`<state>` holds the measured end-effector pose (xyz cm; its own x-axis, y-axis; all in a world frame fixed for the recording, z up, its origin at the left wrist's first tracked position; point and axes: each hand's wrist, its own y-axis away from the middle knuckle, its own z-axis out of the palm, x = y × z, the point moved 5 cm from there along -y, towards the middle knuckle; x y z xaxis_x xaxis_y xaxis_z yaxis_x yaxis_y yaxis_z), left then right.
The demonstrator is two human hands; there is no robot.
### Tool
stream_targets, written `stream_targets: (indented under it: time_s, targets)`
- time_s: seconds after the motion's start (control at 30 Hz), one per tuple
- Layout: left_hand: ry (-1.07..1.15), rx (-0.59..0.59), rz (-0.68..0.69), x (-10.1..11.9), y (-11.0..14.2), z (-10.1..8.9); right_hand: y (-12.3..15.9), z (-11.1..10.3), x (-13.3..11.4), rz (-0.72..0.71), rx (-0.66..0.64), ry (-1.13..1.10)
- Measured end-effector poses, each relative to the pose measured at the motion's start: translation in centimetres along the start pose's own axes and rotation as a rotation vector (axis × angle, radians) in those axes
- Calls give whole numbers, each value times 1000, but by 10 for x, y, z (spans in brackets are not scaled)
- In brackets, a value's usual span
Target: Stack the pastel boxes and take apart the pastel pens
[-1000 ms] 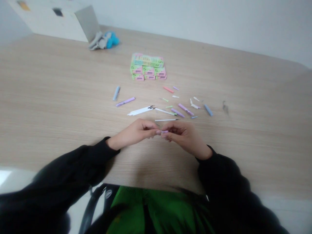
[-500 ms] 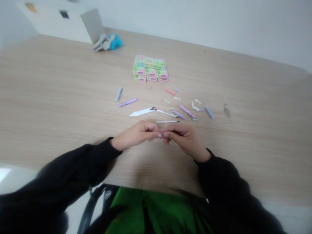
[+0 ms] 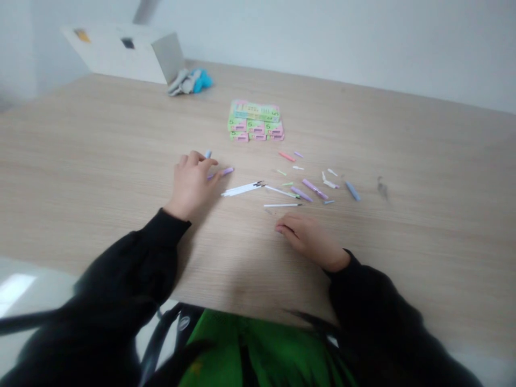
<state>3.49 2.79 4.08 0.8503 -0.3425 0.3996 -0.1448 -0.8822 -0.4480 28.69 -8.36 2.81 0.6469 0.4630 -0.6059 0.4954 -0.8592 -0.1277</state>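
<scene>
Left of the bundle of white sticks (image 3: pixel 242 189) on the tabletop (image 3: pixel 435 242), have the left hand (image 3: pixel 190 183) stretched out low, with thumb and fingers spread apart. Just beyond the bundle's left end, can see a purple barrel (image 3: pixel 228 171) running under the thumb; cannot tell whether touching it. Farther beyond that same end, can make out only one end of a light-blue barrel (image 3: pixel 208 153) past the left hand, being mostly covered by it.

Nearer than the bundle and off to its right, hold the right hand (image 3: pixel 308 239) low, with thumb and fingers pressed together; cannot tell whether pinching anything small between them.

Right of the bundle, see an angled white stick (image 3: pixel 282 191) starting close by the dark tips, and a lone white stick (image 3: pixel 282 205) lying slightly nearer. Farther right of the bundle, find two purple barrels (image 3: pixel 315 189) side by side, then some small white pieces (image 3: pixel 330 183), then a grey-blue barrel (image 3: pixel 352 191). Right of the bundle and beyond it, notice a coral piece (image 3: pixel 286 156). Straight beyond the bundle, well apart from it, see stacked pink-and-green boxes (image 3: pixel 256 126).
</scene>
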Motion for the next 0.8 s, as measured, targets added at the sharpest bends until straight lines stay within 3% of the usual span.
stream_targets:
  time_s: [0.13, 0.2, 0.33, 0.37, 0.43, 0.47, 0.53, 0.67, 0.8]
  targets:
    - [4, -94, 10, -7, -1, 17, 0, -6, -8, -41, 67, -36]
    - [40, -84, 1, -3, -2, 19, 2, -13, -14, -56, 133, -56]
    - [321, -21, -30, 15, -1, 9, 7, -32, -16, -45, 418, -158]
    - [429, -60, -35, 24, 1, 8, 9, -37, -15, -35, 515, -215]
    - [663, -327, -53, 46, 12, 14, 13, -44, -13, -7, 683, -349]
    - [766, -474, -64, 57, 20, 18, 13, -46, -12, 8, 737, -413]
    - [889, -653, -52, 78, 34, 23, 12, -48, -11, 28, 777, -509]
    - [965, -808, 3, 100, 52, 31, 7, -43, -12, 37, 719, -608]
    - [977, -864, -20, 101, 55, 35, 6, -35, -11, 71, 635, -592]
